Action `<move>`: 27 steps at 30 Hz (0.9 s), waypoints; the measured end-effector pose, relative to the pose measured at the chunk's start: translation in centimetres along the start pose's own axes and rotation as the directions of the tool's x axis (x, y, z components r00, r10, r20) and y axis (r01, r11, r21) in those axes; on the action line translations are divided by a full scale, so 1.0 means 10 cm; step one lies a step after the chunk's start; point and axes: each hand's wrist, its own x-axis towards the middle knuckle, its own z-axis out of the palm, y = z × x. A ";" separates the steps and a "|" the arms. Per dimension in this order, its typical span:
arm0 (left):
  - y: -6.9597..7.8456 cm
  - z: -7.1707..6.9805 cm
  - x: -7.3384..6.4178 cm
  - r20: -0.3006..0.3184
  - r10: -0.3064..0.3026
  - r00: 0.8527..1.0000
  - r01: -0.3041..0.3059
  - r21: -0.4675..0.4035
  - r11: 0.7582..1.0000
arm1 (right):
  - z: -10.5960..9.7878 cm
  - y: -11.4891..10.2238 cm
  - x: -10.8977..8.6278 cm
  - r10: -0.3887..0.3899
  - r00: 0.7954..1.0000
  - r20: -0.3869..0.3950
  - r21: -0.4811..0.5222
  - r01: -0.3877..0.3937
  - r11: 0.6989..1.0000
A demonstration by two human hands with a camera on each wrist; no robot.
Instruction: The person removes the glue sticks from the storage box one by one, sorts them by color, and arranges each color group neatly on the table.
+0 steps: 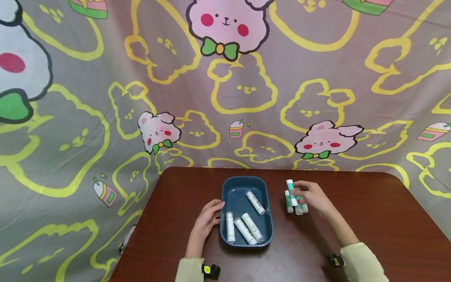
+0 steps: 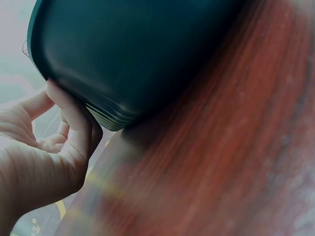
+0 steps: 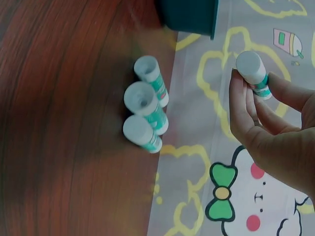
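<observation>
My left hand (image 1: 208, 216) holds the left rim of a dark blue plastic bin (image 1: 246, 181), seen from the side in the left wrist view. Inside it lie several white glue sticks (image 1: 255, 203), one near the back right and the others toward the front. To the right of the bin, my right hand (image 1: 314, 197) pinches a glue stick (image 3: 250, 67) with a green label between thumb and fingers, held above the table. Below it, three more green-labelled glue sticks (image 3: 142, 103) lie close together on the tabletop.
The brown wooden table (image 1: 169, 207) reaches back to a grey cloth (image 1: 197, 98) printed with yellow outlines and cartoon animals, which also hangs along the left side. Dark wrist straps (image 1: 211, 270) sit at both sleeves.
</observation>
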 end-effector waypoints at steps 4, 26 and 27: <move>0.00 0.00 0.00 -0.005 0.000 1.000 0.000 0.002 1.000 | -0.07 0.03 -0.02 0.019 1.000 -0.011 0.016 -0.019 1.000; -0.02 -0.01 -0.01 0.048 0.033 0.998 -0.032 -0.009 0.999 | -0.45 0.33 -0.15 0.068 0.995 -0.076 -0.012 -0.069 0.998; -0.02 -0.01 -0.01 0.047 0.032 0.998 -0.032 -0.012 0.999 | -0.47 0.35 -0.15 0.071 0.994 -0.078 -0.015 -0.072 0.997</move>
